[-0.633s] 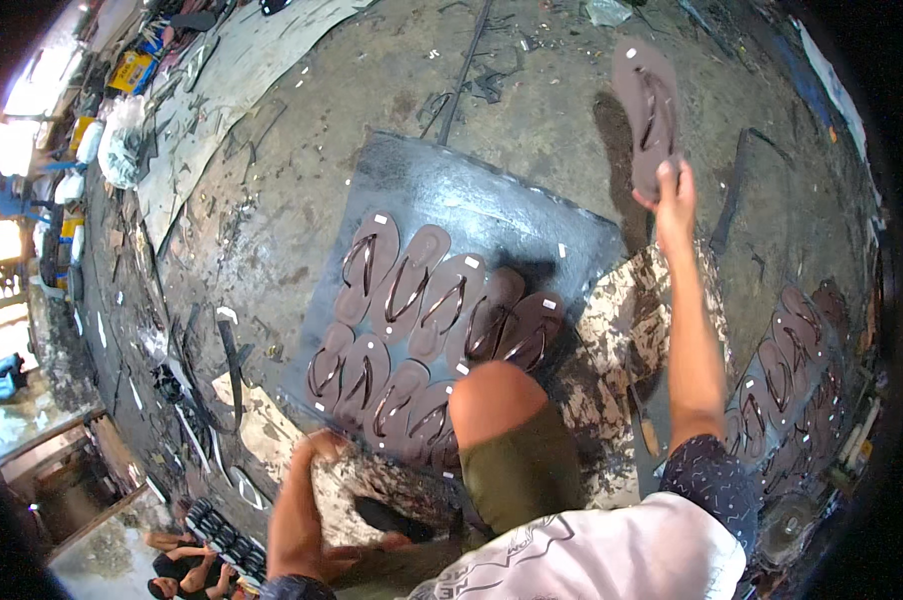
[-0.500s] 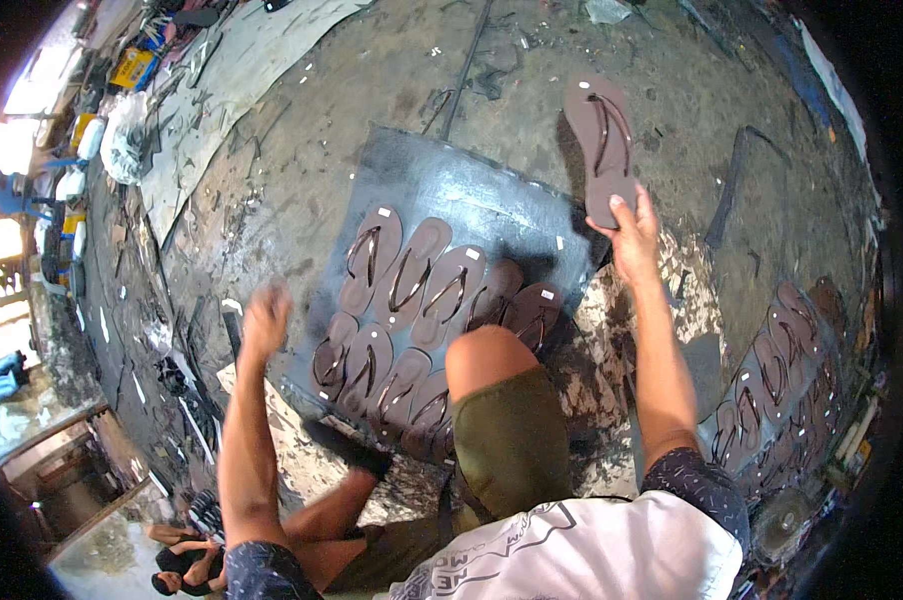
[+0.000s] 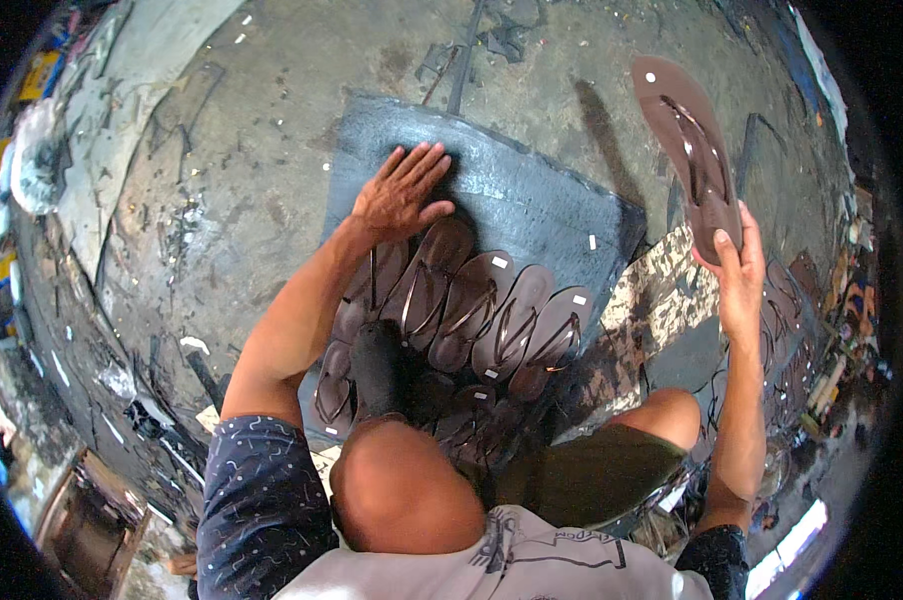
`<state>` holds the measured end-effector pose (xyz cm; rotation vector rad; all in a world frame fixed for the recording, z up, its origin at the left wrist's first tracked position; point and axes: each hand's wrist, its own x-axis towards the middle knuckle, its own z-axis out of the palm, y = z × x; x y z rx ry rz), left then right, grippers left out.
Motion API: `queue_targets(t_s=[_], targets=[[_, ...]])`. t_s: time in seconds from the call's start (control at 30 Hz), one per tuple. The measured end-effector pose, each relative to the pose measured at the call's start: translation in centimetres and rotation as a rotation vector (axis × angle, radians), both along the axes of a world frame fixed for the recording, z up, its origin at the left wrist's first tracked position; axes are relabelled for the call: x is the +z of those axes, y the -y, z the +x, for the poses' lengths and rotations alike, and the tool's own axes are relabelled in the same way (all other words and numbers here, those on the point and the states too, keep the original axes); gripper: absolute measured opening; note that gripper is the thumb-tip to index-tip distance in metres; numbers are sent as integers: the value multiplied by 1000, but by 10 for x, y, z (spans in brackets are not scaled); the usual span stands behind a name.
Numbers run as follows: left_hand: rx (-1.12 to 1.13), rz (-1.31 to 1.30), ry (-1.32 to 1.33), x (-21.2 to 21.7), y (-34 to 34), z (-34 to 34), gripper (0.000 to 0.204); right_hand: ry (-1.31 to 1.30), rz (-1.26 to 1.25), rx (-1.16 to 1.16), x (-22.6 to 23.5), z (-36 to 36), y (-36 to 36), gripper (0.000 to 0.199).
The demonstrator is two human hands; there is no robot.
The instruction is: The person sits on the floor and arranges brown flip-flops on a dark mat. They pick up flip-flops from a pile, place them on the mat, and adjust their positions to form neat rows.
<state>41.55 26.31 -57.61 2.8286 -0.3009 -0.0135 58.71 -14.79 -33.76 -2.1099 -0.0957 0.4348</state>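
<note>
Head view: right hand [image 3: 740, 268] grips brown sandal [image 3: 690, 150] by lower end, long axis up-left; left hand [image 3: 404, 192] flat, open.

This is a rough sandal-making workshop: rows of brown rubber flip-flops [image 3: 492, 315] lie on a dark grey rubber sheet [image 3: 532, 190] spread over a stained concrete floor [image 3: 272, 150], with offcut scraps [image 3: 482, 40] and debris littered around.

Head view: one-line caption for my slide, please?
Left hand flat on dark sheet above rows of brown flip-flops; right hand holds up one brown flip-flop.
</note>
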Motion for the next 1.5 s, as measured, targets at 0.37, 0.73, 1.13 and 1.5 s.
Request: queue_targets(t_s=[0.37,0.73,1.13,1.5], targets=[[-9,-181,14,17,-19,9,62,102,68,42,-11,1,-101,54],[62,-96,41,-4,-35,-7,52,51,350,70,-22,2,-179,50],[750,-1117,47,6,-89,21,51,-313,535,-65,-105,-61,-183,51],[807,-1220,-420,14,-147,2,40,-553,392,38,-204,-90,-210,39]])
